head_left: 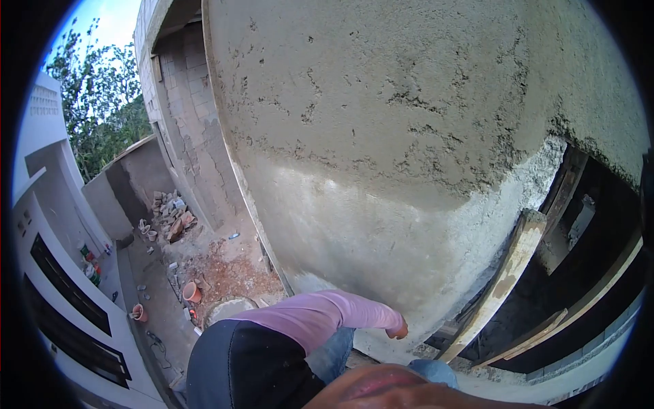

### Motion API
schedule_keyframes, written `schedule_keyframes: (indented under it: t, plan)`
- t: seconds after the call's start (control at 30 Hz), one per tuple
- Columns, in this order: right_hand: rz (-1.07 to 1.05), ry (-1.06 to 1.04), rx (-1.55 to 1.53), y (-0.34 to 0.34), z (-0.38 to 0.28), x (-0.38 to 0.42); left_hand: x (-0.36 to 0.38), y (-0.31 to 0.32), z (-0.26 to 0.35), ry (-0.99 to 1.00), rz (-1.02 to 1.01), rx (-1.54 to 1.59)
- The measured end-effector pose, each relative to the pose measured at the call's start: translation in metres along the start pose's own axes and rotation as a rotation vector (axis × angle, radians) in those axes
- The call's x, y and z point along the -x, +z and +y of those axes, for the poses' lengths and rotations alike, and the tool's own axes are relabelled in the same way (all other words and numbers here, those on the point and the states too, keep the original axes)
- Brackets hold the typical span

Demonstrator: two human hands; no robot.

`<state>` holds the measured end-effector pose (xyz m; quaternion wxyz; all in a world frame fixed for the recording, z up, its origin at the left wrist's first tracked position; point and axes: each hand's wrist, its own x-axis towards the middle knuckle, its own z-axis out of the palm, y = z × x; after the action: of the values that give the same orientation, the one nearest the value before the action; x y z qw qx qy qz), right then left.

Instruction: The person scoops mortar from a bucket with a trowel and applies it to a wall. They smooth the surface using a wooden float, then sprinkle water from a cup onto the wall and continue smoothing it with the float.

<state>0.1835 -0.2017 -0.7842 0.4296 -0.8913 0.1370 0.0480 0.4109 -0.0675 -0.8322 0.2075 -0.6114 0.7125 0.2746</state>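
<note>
My left hand point(399, 330) reaches across in front of me in a pink sleeve point(320, 312). Its fingers look curled in, close by the lower part of a grey plastered wall point(381, 225); what they hold, if anything, is hidden. Smooth, lighter plaster covers the lower area near the hand, while the upper part is darker, rough and pitted. To the right of the hand a plaster-smeared wooden board point(501, 286) slants up along the opening's edge. My right hand is out of view. Jeans point(332, 358) show below the sleeve.
A dark opening point(579, 238) with more timber point(545, 334) lies at right. Down on the left ground are an orange bucket point(192, 292), another bucket point(139, 313) and a rubble heap point(178, 221). A white building point(54, 225) stands at far left.
</note>
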Motion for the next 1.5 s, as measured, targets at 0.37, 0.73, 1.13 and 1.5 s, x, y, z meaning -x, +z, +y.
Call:
schedule_keyframes:
  t: [0.37, 0.73, 1.13, 1.5]
  plan:
    - [0.038, 0.170, 0.049, -0.038, 0.091, 0.077, 0.009, -0.023, 0.013, -0.081, -0.033, 0.094]
    - [-0.063, 0.124, 0.118, -0.080, 0.114, 0.072, 0.250, -0.149, 0.081, -0.247, 0.977, 0.849]
    - [-0.193, 0.078, 0.199, -0.051, 0.069, 0.044, 0.418, -0.178, 0.151, 0.203, 1.752, 0.841]
    - [-0.155, -0.026, 0.463, -0.073, -0.062, -0.024, 0.366, -0.085, 0.088, -0.368, 1.392, 0.380]
